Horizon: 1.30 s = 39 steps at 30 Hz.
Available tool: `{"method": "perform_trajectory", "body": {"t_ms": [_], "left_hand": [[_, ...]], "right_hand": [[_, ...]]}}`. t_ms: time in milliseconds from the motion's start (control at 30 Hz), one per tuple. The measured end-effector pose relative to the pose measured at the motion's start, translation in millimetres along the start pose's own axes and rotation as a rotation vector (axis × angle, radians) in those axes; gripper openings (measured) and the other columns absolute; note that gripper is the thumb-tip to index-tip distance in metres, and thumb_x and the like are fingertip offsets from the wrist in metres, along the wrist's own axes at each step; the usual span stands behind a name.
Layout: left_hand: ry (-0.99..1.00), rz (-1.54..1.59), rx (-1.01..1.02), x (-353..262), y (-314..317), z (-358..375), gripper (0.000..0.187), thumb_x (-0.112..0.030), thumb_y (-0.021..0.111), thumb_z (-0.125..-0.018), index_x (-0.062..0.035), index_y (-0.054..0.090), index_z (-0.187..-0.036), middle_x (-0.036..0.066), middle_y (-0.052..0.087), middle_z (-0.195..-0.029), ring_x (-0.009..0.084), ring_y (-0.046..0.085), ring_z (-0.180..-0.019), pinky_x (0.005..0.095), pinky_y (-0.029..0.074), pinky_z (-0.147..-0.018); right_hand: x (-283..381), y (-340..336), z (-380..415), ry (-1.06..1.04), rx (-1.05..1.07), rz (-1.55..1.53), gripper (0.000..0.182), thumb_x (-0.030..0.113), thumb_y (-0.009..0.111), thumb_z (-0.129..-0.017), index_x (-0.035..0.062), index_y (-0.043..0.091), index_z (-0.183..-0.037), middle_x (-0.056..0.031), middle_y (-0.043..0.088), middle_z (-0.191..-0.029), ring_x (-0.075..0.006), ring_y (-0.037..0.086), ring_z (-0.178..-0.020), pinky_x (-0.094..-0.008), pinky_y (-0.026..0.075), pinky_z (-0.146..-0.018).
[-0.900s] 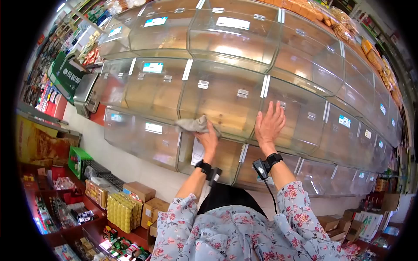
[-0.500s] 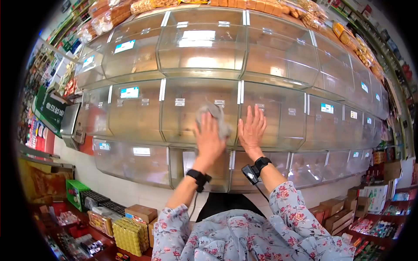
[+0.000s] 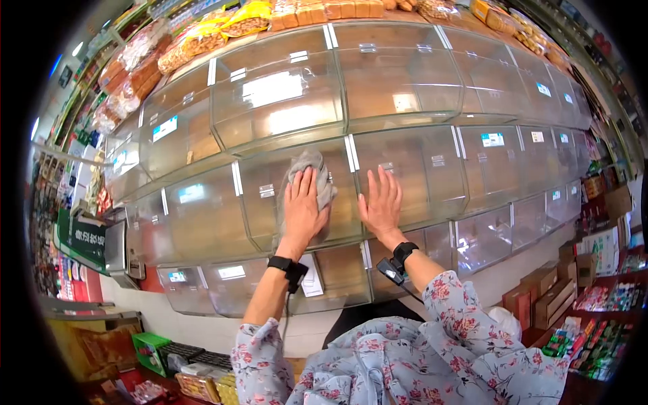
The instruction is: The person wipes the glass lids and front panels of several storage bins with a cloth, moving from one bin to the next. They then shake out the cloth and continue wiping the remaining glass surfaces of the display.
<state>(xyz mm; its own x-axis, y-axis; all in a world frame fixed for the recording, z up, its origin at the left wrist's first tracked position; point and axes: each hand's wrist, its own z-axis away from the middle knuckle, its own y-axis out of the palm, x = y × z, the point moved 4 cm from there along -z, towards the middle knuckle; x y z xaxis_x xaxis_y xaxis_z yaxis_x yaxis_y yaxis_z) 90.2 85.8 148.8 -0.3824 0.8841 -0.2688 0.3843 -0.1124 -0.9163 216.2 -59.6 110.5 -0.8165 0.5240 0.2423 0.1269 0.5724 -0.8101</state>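
A crumpled grey cloth (image 3: pixel 324 192) lies against the clear front of a middle-row bin (image 3: pixel 260 219). Over it my left hand (image 3: pixel 304 206) is pressed, holding it with the fingers pointing up and close together. Part of the cloth shows above the fingertips and down both sides of the hand. To the right, my right hand (image 3: pixel 381 206) is open, fingers slightly spread, at the front of the neighbouring clear bin (image 3: pixel 418 175). It holds nothing. Both wrists wear black bands, the right one with a small device and cable.
Clear lidded bins stand in three tiers, several with price labels. Bagged snacks (image 3: pixel 246 19) and packaged bread (image 3: pixel 300 13) line the top. A green crate (image 3: pixel 150 351) sits at lower left, cardboard boxes (image 3: pixel 540 290) at lower right. A scale-like device (image 3: pixel 125 250) stands at left.
The view has shifted and tilted, showing more of the left side. My left hand and the cloth have moved a little left in view. My right hand stays open at the same bin.
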Motion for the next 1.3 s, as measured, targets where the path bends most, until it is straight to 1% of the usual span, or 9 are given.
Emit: {"method": "perform_trajectory", "body": {"t_ms": [267, 467, 600, 700, 767, 933, 1167, 1267, 1300], "left_hand": [[0.314, -0.032, 0.111, -16.8, -5.5, -16.6, 0.08, -0.033, 0.071, -0.079, -0.0086, 0.04, -0.149, 0.011, 0.041, -0.154, 0.0306, 0.033, -0.144, 0.0504, 0.026, -0.117], [-0.242, -0.255, 0.026, 34.7, -4.2, -9.6, 0.079, -0.048, 0.065, -0.086, -0.0033, 0.041, -0.148, 0.014, 0.027, -0.16, 0.0321, 0.021, -0.149, 0.0611, 0.012, -0.117], [-0.108, -0.129, -0.019, 11.1, 18.1, -24.4, 0.076, -0.044, 0.064, -0.089, 0.002, 0.043, -0.145, 0.016, 0.023, -0.161, 0.0368, 0.018, -0.149, 0.0545, 0.014, -0.119], [0.012, -0.026, -0.046, -17.7, 28.7, -35.8, 0.067, -0.045, 0.061, -0.09, -0.0014, 0.05, -0.141, 0.015, 0.028, -0.16, 0.0364, 0.02, -0.148, 0.0523, 0.016, -0.119], [0.028, 0.031, -0.043, -33.9, 33.1, -47.9, 0.066, -0.044, 0.061, -0.091, -0.0027, 0.05, -0.141, 0.015, 0.032, -0.158, 0.0351, 0.023, -0.148, 0.0513, 0.017, -0.12], [0.102, 0.047, 0.07, -91.3, 49.6, -93.5, 0.065, -0.042, 0.062, -0.09, -0.0021, 0.051, -0.14, 0.017, 0.034, -0.156, 0.0348, 0.025, -0.147, 0.0507, 0.019, -0.119], [0.305, 0.172, 0.015, -197.4, 91.8, -144.4, 0.058, -0.029, 0.066, -0.087, 0.0028, 0.053, -0.134, 0.019, 0.041, -0.151, 0.0349, 0.034, -0.142, 0.0493, 0.026, -0.117], [0.263, 0.427, 0.018, -233.9, 105.2, -164.6, 0.057, -0.028, 0.066, -0.086, 0.004, 0.054, -0.132, 0.022, 0.047, -0.145, 0.0371, 0.038, -0.138, 0.0482, 0.028, -0.116], [0.184, 0.423, -0.041, -241.5, 105.6, -168.2, 0.052, -0.029, 0.063, -0.091, 0.0034, 0.055, -0.131, 0.021, 0.053, -0.139, 0.0342, 0.046, -0.133, 0.0457, 0.033, -0.113]], "right_hand": [[1.3, 1.3, 0.9, 0.021, 0.011, 0.004, 0.068, 0.032, 0.062, -0.087, 0.0075, 0.04, -0.146, -0.0177, 0.034, -0.153, -0.036, 0.033, -0.139, -0.0533, 0.027, -0.113], [-1.0, -5.0, 0.6, 0.034, 0.019, -0.053, 0.067, 0.033, 0.062, -0.089, 0.0083, 0.039, -0.147, -0.0168, 0.034, -0.153, -0.0358, 0.033, -0.139, -0.0524, 0.027, -0.114], [-15.1, -28.0, -9.0, 0.044, 0.146, -0.29, 0.056, 0.025, 0.066, -0.087, 0.006, 0.05, -0.137, -0.0161, 0.04, -0.148, -0.0353, 0.037, -0.136, -0.0499, 0.03, -0.113], [-72.3, -33.4, -20.2, 0.143, 0.042, -0.533, 0.049, 0.02, 0.068, -0.084, 0.0051, 0.056, -0.129, -0.0161, 0.043, -0.145, -0.0356, 0.039, -0.134, -0.0483, 0.032, -0.111], [-125.0, -48.5, -35.7, 0.184, -0.098, -0.374, 0.046, 0.018, 0.069, -0.084, 0.0051, 0.056, -0.127, -0.016, 0.044, -0.144, -0.0363, 0.04, -0.133, -0.0483, 0.033, -0.111], [-216.6, -63.6, -53.0, 0.186, -0.134, -0.054, 0.06, 0.024, 0.068, -0.086, 0.0032, 0.046, -0.139, -0.0189, 0.04, -0.149, -0.038, 0.036, -0.137, -0.0514, 0.028, -0.114], [-217.4, -63.1, -55.0, 0.183, -0.007, 0.035, 0.071, 0.029, 0.067, -0.086, -0.0003, 0.039, -0.144, -0.0227, 0.034, -0.152, -0.0395, 0.031, -0.141, -0.0535, 0.024, -0.116], [-220.4, -65.7, -53.6, 0.189, 0.061, -0.016, 0.07, 0.025, 0.064, -0.088, 0.0, 0.035, -0.146, -0.0225, 0.029, -0.155, -0.039, 0.026, -0.144, -0.054, 0.02, -0.117], [-222.3, -63.6, -52.2, 0.172, 0.039, -0.029, 0.069, 0.024, 0.063, -0.088, -0.0001, 0.035, -0.146, -0.0226, 0.029, -0.155, -0.0392, 0.025, -0.145, -0.0541, 0.02, -0.118]]}}
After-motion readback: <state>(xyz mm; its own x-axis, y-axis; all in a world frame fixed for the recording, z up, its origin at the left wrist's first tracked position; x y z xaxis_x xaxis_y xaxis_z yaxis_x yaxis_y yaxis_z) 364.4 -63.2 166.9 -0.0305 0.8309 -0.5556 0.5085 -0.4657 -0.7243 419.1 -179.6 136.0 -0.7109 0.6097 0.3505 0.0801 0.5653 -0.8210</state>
